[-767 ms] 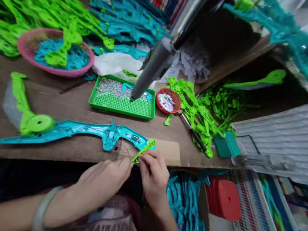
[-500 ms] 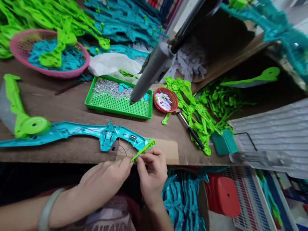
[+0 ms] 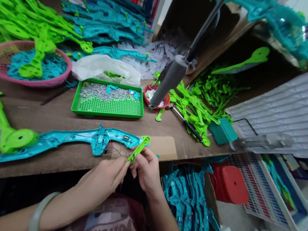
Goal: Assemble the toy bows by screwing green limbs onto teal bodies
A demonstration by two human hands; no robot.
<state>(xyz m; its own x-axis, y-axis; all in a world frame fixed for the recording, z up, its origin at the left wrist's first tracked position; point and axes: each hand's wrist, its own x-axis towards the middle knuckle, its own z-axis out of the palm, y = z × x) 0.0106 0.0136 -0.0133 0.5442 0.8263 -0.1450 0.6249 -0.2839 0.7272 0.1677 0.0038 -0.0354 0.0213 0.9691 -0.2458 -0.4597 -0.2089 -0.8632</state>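
Apparently pinched, green part (image 3: 139, 148) between fingers (image 3: 144, 160)

Light: moderate, diffuse, cool. Shadow: deep beneath workbench (image 3: 43, 114) and inside cardboard box (image 3: 223, 39). Glare: pinpoints on teal mouldings (image 3: 288, 29), upper right. Focus: fair at turquoise bow-shaped shell (image 3: 75, 138); outer edges soft, wide-angle stretched.

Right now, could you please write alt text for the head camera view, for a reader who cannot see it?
A person's left hand and right hand hold a slim lime-green part at the near edge of a brown workbench. Beside them lies a long turquoise shell; farther back sit a green perforated tray and a pink basket.
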